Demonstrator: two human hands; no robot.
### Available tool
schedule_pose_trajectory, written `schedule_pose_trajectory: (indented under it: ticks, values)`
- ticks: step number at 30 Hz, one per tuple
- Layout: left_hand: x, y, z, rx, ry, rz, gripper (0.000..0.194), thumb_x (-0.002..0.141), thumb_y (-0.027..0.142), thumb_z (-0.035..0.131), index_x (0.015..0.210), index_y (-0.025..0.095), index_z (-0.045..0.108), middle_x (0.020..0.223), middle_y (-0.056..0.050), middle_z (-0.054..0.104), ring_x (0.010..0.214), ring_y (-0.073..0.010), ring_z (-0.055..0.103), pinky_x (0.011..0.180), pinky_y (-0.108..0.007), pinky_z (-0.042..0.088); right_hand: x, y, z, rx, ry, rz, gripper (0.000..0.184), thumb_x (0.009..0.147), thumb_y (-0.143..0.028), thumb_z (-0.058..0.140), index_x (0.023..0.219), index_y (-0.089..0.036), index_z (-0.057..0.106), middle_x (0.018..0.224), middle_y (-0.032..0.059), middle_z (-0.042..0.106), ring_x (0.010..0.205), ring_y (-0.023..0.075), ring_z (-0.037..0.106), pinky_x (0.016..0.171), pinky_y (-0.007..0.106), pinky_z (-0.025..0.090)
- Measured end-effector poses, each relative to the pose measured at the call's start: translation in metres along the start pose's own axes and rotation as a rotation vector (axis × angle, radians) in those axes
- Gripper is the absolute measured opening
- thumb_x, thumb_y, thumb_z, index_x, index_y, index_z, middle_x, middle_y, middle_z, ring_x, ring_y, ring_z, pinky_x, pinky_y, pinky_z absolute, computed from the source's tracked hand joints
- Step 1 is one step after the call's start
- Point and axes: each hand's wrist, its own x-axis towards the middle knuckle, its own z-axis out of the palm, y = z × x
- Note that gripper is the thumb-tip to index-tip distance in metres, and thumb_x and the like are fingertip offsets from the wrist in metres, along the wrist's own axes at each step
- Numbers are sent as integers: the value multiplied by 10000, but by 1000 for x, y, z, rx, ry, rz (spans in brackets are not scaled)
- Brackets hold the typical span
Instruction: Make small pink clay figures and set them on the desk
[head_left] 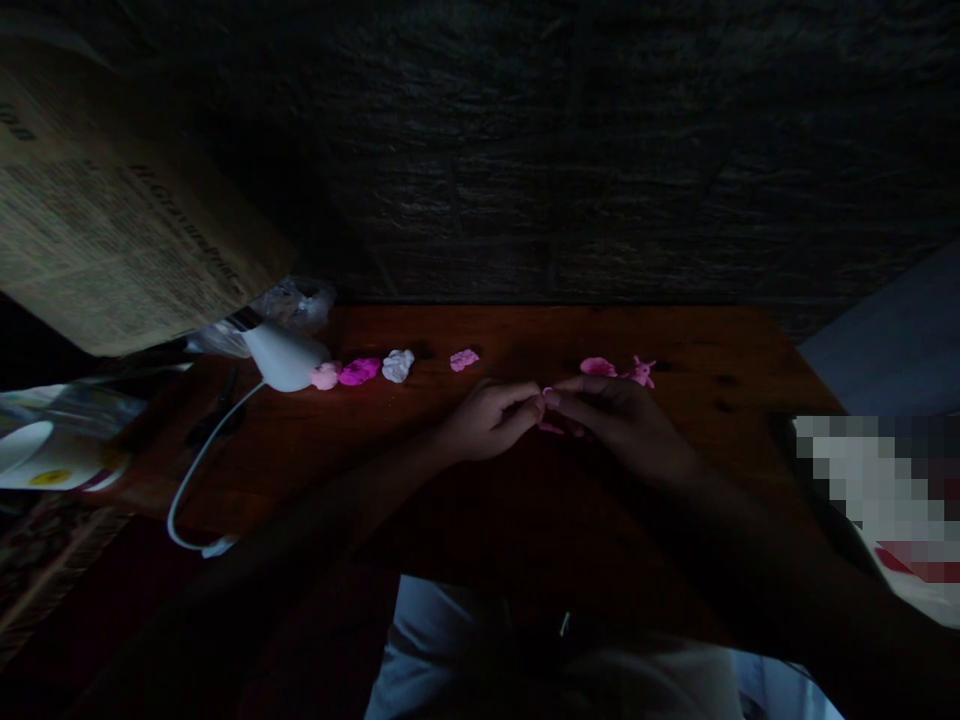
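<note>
My left hand (493,420) and my right hand (626,420) meet over the wooden table, fingers closed in a pinch. Between their fingertips is a small pale-pink piece of modelling clay (548,393). Just below the fingertips shows another strip of pink clay (552,428); whether it lies on the table or is held is too dark to tell. Beyond my right hand lie a flattened pink clay lump (598,367) and a pink clay figure (643,372) with thin points. A small pink clay lump (464,359) lies beyond my left hand.
White (398,365), magenta (359,371) and light-pink clay lumps (326,375) line up beside a white lamp base (285,357) with a cable (180,480). A newsprint-patterned shade (142,210) overhangs the left. Dark scissors (214,415) and a white cup (56,455) are at left. A stone-textured wall (525,150) stands behind.
</note>
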Motion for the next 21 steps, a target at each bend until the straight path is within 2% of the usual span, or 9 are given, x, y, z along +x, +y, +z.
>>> schedule_pose_trajectory:
  ticks: [8,12,17,21]
  values:
    - [1,-5,-2,102,23,-36,294,986,294,473,739,167,569,656,28,557,606,-87,502,601,-218,379,1,-4,-3,-48,17,-61,376,806,-558,773,757,-192,703,671,-10,618,603,121,553,625,279,500]
    - [1,-5,-2,163,5,40,206,940,330,605,823,162,619,737,-2,642,671,-107,570,650,-233,436,-1,-5,-5,-83,39,-116,352,840,-535,751,739,-204,691,673,-8,623,637,137,577,652,286,493]
    - [1,-11,2,186,-135,106,223,860,342,748,1008,181,700,1044,-70,748,973,-185,694,876,-306,523,-3,-7,-5,-55,86,-134,308,887,-488,709,764,-206,697,744,7,658,693,148,593,695,293,486]
    - [1,-17,3,188,-220,87,158,914,286,693,1029,185,729,1138,-79,752,1058,-190,705,955,-321,516,-1,-5,-5,-73,89,-135,326,880,-504,706,752,-205,692,733,5,638,689,147,577,693,295,477]
